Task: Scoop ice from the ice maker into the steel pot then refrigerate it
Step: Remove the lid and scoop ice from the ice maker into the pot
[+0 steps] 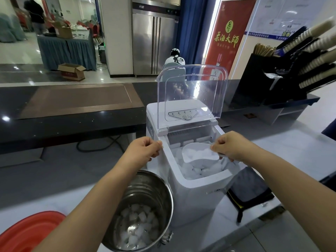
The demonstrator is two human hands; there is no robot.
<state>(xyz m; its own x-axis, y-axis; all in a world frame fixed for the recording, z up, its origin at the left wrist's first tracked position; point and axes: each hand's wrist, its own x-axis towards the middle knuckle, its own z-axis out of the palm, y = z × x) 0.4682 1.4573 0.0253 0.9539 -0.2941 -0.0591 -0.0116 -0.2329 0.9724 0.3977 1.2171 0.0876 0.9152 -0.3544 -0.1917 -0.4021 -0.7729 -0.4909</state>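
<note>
White table at bar side, steel fridge across floor behind. Ice maker on table, lid up. Our right hand pinches handle of scoop, loaded, above bin. Our left hand curls on maker's left rim. Steel pot just beside maker, front left, ice covering bottom only. We judge cubes wet, slippery, loose: keep scoop level. Pot stiff, cold, heavier once full; no handle seen, so we grasp sides with both hands.
</note>
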